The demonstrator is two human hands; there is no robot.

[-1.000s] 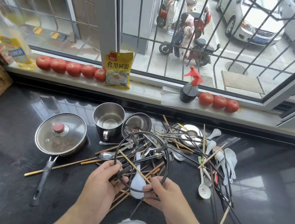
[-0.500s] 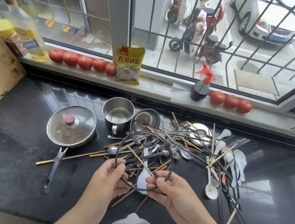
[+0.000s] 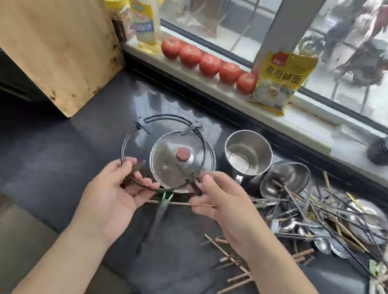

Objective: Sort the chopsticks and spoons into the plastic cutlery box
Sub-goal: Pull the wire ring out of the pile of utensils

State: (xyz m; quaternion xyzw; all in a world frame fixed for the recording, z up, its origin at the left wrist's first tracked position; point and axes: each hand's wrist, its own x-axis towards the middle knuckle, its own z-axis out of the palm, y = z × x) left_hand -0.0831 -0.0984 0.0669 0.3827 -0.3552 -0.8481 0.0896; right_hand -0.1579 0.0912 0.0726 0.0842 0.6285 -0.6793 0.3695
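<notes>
Lifted off cutlery pile since earlier frame: black wire ring rack (image 3: 165, 128), now held over lidded pan (image 3: 180, 162). Left hand (image 3: 117, 191) pinches rack's near-left rim; right hand (image 3: 225, 201) pinches near-right rim. Right of grip: steel mug (image 3: 248, 154), small steel bowl (image 3: 285, 179), then chopsticks (image 3: 303, 212) and spoons (image 3: 324, 242) heaped on dark counter (image 3: 62, 153). Plastic cutlery box out of view.

Both forearms reach forward, left hand (image 3: 117, 191) and right hand (image 3: 223, 204) pinching (palms facing inward).
</notes>
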